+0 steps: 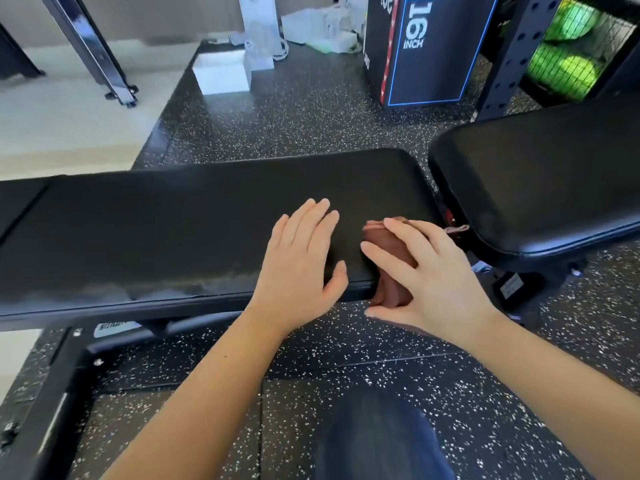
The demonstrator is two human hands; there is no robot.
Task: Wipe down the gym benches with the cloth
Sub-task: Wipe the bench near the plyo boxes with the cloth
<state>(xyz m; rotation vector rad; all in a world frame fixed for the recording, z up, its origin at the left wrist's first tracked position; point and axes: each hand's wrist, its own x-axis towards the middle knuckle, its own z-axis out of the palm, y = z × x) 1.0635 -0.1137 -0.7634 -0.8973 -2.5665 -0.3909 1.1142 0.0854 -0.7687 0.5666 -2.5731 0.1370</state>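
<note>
A long black padded bench (pixel 173 223) stretches across the middle of the head view. My left hand (pixel 301 258) lies flat on its near right part, fingers straight and together. Just to the right, my right hand (pixel 426 275) presses a folded brown cloth (pixel 389 271) over the bench's near right corner, so the cloth drapes down the front edge. Its fingers spread over the cloth and hide most of it. A second black bench pad (pixel 540 181) sits at the right, close to the first bench's end.
The floor (pixel 311 116) is black rubber with white speckles. A black plyo box (pixel 426 46) marked 16 INCH stands behind, beside a black rack (pixel 512 57) with green balls (pixel 568 39). White bags and boxes (pixel 239 64) sit at the back. My knee (pixel 377 438) shows below.
</note>
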